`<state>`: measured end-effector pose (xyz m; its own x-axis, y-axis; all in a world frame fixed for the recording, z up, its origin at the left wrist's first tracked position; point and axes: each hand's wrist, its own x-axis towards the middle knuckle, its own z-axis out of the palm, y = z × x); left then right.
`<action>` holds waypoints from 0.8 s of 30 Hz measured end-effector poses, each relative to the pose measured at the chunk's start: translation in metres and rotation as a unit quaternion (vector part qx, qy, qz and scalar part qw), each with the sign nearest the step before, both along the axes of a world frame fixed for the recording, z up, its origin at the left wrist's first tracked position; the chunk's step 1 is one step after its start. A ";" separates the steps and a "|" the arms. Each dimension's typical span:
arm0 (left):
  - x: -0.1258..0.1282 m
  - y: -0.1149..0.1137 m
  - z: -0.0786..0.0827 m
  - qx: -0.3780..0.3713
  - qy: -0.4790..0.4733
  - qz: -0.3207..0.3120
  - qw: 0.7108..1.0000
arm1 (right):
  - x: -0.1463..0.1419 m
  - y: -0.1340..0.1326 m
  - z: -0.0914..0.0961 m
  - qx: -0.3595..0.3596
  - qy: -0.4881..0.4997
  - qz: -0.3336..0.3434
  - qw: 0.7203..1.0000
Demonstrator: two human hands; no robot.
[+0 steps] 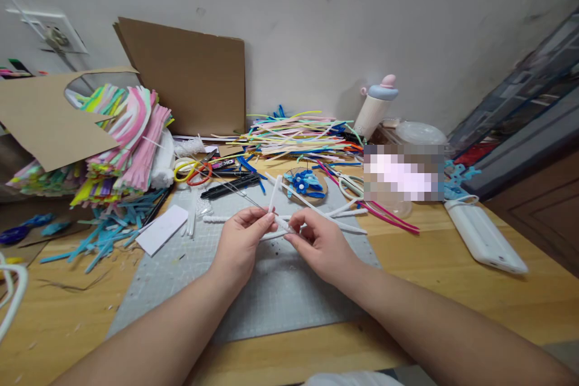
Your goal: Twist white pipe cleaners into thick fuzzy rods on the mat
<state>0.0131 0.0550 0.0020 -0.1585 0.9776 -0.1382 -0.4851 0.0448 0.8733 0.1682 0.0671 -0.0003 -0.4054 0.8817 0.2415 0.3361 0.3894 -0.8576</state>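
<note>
White chenille stems (283,225) are held over the gray cutting mat (298,301), pinched between the thumb and curled fingers of the left hand (242,238) and, just beside it, of the right hand (319,244), both nearly closed. Beyond the hands, a blue flower (300,182) and a heap of multicolored chenille stems (298,139) are seen.

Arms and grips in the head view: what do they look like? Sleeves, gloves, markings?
The left grip and right grip are bare human hands; no gloves, rings or wristbands visible. The left forearm and right forearm taper toward the wrist, with no sleeves, cables or clear markings showing.
</note>
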 end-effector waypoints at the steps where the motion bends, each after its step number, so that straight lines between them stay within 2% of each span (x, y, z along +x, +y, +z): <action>1: 0.000 0.000 0.000 -0.003 0.000 0.002 1.000 | 0.001 0.000 0.000 0.051 -0.032 -0.002 0.998; 4: 0.001 0.000 0.001 -0.014 0.002 0.007 1.000 | 0.003 0.000 0.000 0.137 -0.082 0.004 0.987; 10: 0.004 -0.004 0.001 -0.027 -0.005 0.001 1.000 | 0.004 -0.003 -0.001 0.205 -0.176 -0.005 0.963; 13: 0.005 -0.005 0.000 -0.025 0.002 0.001 1.000 | 0.004 -0.004 -0.002 0.199 -0.172 -0.004 0.965; 19: 0.006 -0.006 0.003 -0.006 0.073 0.043 0.996 | 0.002 -0.004 -0.002 0.144 -0.076 0.001 0.987; 24: 0.006 -0.008 0.009 -0.005 0.097 0.041 0.994 | 0.002 -0.005 0.002 0.091 -0.018 -0.002 0.996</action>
